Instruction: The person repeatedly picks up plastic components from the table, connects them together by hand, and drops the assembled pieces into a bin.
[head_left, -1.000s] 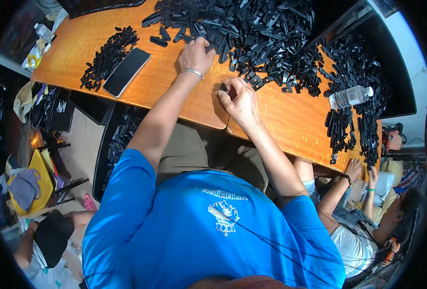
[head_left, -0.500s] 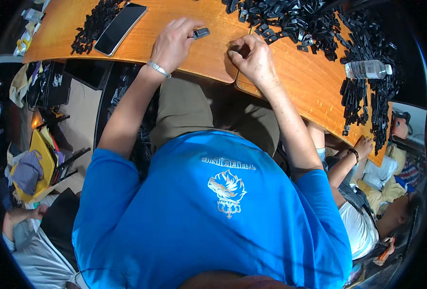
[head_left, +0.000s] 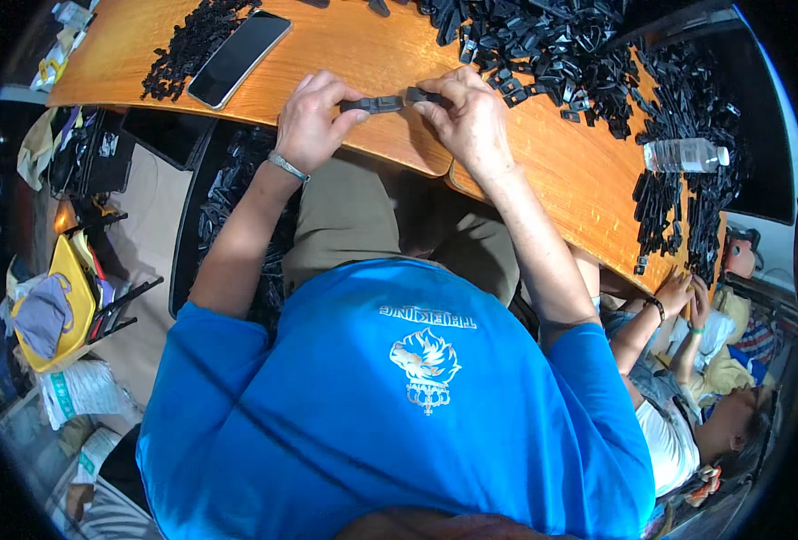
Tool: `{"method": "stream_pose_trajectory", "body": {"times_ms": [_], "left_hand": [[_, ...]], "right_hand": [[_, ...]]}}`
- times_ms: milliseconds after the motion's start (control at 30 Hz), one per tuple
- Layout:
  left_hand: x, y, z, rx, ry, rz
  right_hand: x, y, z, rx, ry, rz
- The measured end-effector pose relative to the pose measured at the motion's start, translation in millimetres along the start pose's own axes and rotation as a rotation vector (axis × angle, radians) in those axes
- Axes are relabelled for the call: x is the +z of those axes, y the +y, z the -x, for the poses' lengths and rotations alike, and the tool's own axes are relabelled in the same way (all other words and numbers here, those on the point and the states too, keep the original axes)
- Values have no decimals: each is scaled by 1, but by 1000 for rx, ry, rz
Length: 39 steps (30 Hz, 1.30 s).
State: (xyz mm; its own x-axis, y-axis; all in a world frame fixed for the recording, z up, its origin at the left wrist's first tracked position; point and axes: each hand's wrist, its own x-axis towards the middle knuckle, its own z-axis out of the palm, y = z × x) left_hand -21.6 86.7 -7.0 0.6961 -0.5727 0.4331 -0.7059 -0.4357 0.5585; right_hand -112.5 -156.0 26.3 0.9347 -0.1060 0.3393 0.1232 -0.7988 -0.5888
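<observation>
Over the near edge of the orange-brown table (head_left: 561, 166), both of my hands are closed in pinches close together. My left hand (head_left: 311, 119) grips a long black plastic piece (head_left: 378, 104) that points to the right. Between the thumb and fingers of my right hand (head_left: 475, 124) is a shorter black plastic piece (head_left: 419, 95), partly covered by the fingertips. The two pieces line up end to end and seem to meet; I cannot tell whether they are joined.
A phone (head_left: 239, 59) lies beside a heap of small black parts (head_left: 190, 49) at left. A big pile of black plastic pieces (head_left: 552, 58) spreads at far right, with a clear bottle (head_left: 687, 156) near long black strips (head_left: 660, 211). A co-worker's hands (head_left: 682, 292) rest by the right corner.
My hands have come together, and the left one has turned its piece toward the right hand. A black piece now shows in my right fingers. The co-worker's second hand has come into sight.
</observation>
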Motion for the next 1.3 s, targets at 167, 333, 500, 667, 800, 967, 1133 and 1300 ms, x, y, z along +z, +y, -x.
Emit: {"method": "stream_pose_trajectory", "body": {"times_ms": [167,333,500,667,800,967,1133,1300], "left_hand": [[-2,-1,-2,-7,2,64],[0,-5,-2,-57,-17,74],[7,-3,-6,-63,4,94],[10,-3,-13,-78,-2,273],[-1,-3,-9,-37,7,212],[-100,-21,27,-243,-436,92],[-121,-28,3,-342,-268,131],[-28,-13,-96,-103,-75,-100]], "right_hand": [[23,7,-13,-156,-2,-50],[20,9,-18,-156,-113,-16],[15,14,-19,-161,-105,-77],[28,10,-50,-350,-258,17],[32,7,-39,-354,-207,-14],[10,13,-15,-269,-166,-24],[-18,44,-46,18,172,355],[-6,50,-67,45,66,534]]}}
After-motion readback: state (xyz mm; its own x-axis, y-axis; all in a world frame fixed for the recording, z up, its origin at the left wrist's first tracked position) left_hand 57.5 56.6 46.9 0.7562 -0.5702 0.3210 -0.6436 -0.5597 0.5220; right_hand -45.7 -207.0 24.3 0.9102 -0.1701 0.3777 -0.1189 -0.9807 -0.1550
